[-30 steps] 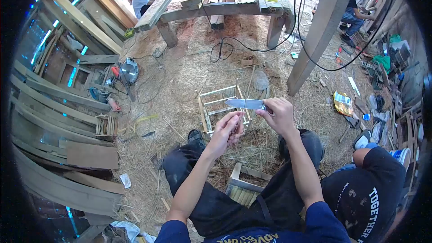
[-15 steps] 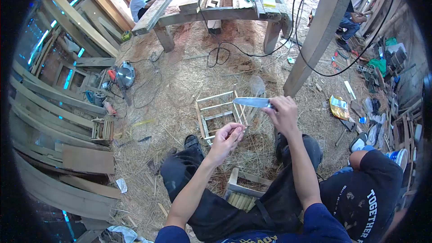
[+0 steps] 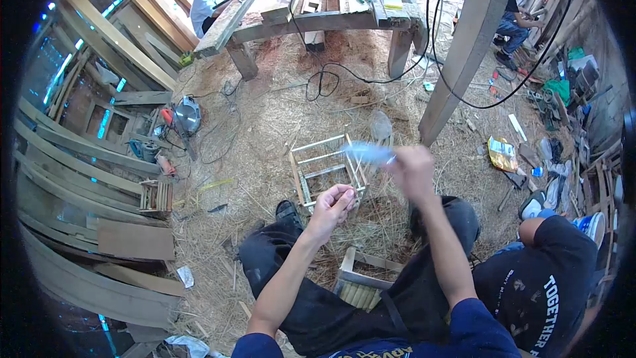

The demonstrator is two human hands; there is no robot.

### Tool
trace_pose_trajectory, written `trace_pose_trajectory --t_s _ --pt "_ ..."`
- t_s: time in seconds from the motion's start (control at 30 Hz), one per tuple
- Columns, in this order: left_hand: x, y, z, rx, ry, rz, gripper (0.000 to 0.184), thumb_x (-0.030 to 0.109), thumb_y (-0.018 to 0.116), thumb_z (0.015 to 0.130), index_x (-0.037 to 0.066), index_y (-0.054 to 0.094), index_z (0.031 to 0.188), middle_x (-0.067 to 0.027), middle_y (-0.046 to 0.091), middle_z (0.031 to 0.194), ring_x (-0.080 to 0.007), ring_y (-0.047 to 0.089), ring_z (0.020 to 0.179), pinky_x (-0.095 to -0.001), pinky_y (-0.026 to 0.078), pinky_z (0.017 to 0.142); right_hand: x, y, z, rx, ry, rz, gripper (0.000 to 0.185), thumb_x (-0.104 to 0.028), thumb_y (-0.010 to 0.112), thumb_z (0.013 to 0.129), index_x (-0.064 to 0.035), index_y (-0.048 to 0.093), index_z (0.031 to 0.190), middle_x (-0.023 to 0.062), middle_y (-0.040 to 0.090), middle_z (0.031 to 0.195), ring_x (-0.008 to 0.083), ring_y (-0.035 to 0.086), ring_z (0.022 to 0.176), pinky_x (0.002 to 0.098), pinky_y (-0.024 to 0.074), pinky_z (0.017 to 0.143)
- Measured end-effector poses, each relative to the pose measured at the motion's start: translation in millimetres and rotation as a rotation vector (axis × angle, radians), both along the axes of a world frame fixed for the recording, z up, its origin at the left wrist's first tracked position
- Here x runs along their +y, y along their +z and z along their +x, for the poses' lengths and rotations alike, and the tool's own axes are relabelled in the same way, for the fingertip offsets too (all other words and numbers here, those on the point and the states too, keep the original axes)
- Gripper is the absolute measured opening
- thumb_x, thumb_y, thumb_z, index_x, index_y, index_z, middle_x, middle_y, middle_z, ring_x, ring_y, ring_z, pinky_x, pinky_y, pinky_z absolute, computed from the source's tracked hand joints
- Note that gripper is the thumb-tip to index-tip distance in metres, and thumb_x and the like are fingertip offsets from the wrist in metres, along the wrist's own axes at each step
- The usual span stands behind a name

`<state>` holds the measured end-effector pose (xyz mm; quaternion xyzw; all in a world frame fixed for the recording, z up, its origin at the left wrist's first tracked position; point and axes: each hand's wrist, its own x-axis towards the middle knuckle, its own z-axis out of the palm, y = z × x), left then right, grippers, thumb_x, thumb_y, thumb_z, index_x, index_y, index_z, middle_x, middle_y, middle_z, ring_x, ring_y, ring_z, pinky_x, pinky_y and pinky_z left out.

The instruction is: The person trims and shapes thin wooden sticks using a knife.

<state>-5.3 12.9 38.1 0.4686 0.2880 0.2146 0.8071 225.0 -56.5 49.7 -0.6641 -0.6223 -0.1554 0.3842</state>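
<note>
My right hand (image 3: 412, 167) is wrapped round the handle of a knife (image 3: 368, 152). The blade points left, and both hand and blade are smeared by motion. Lower and to the left, my left hand (image 3: 331, 207) is closed in a pinch, thumb against the fingers. What it pinches is too thin or hidden to make out. Beyond both hands, a frame of thin wooden sticks (image 3: 324, 158) stands on the floor, partly behind the blade and my left hand. Between my legs is a small wooden stool (image 3: 358, 295) with a slatted top.
A person in a black shirt (image 3: 550, 285) sits close on my right. A wooden post (image 3: 467, 59) rises ahead, near a hanging black cable (image 3: 490, 106). Beyond stands a workbench (image 3: 298, 26). A circular saw (image 3: 187, 114) lies left, and a yellow packet (image 3: 501, 154) right. Straw and shavings cover the floor.
My right hand has shifted slightly left and down with the knife, now blurred. The left hand stays almost in place, still pinched. The whole view has shifted slightly.
</note>
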Motion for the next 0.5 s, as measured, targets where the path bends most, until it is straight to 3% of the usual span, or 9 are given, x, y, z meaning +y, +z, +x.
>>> trace_pose_trajectory --t_s 0.13,0.17,0.4,0.5 --pt "-2.8 -5.8 4.6 -0.023 -0.008 0.023 0.015 0.02 0.058 0.101 0.006 0.059 0.106 0.0047 0.049 0.076 -0.0001 0.033 0.053 -0.0172 0.025 0.045 -3.5 -0.9 1.2 0.097 -0.045 -0.002 0.024 -0.029 0.077 0.079 -0.0094 0.069 0.091 0.008 0.064 0.072 0.0254 0.06 0.068 0.0401 0.0434 0.065" --pt "-2.4 -5.6 3.0 0.001 -0.011 0.008 0.015 0.019 0.058 0.101 0.006 0.059 0.105 0.0047 0.049 0.076 -0.0001 0.034 0.054 -0.0173 0.025 0.045 -8.4 -3.2 -7.9 -0.016 0.07 -0.042 0.022 -0.026 0.075 0.08 -0.0074 0.069 0.092 0.0092 0.063 0.072 0.0275 0.059 0.067 0.0411 0.0431 0.065" --pt "-6.2 -6.3 -0.5 -0.012 -0.02 -0.018 0.014 0.02 0.058 0.101 0.006 0.059 0.105 0.0053 0.047 0.076 0.0004 0.033 0.056 -0.0167 0.024 0.046 -11.5 -0.9 31.6 0.037 -0.185 0.001 0.023 -0.025 0.077 0.078 -0.0081 0.07 0.092 0.0078 0.064 0.075 0.0263 0.058 0.069 0.0399 0.0428 0.067" --pt "-2.7 -1.9 2.0 0.007 -0.026 -0.031 0.013 0.02 0.058 0.101 0.007 0.058 0.104 0.0048 0.047 0.075 0.0002 0.032 0.056 -0.0168 0.023 0.047 -23.0 -0.7 -5.7 0.018 0.025 -0.073 0.027 -0.031 0.076 0.08 -0.0074 0.068 0.092 0.0088 0.066 0.077 0.0255 0.061 0.071 0.0395 0.0436 0.069"
